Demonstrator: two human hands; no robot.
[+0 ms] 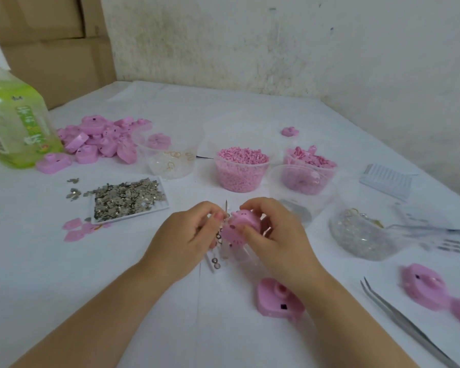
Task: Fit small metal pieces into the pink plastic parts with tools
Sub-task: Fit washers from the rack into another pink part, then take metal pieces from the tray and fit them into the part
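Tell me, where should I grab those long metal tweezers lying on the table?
Grip the tweezers around the middle of their long arms, coming down from above, thumb and finger on either side. They lie flat on the table, and the sharp tips point away from you, so stay clear of that end.

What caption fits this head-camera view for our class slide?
Right hand grips a pink plastic part; left hand pinches a thin pointed metal tool beside it.

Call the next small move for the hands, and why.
Probably tilt the thin metal tool down onto the pink part. The left hand pinches the tool right beside the part, tip pointing up past its edge, while the right hand grips the part. Whether anything is already seated in it is hidden.
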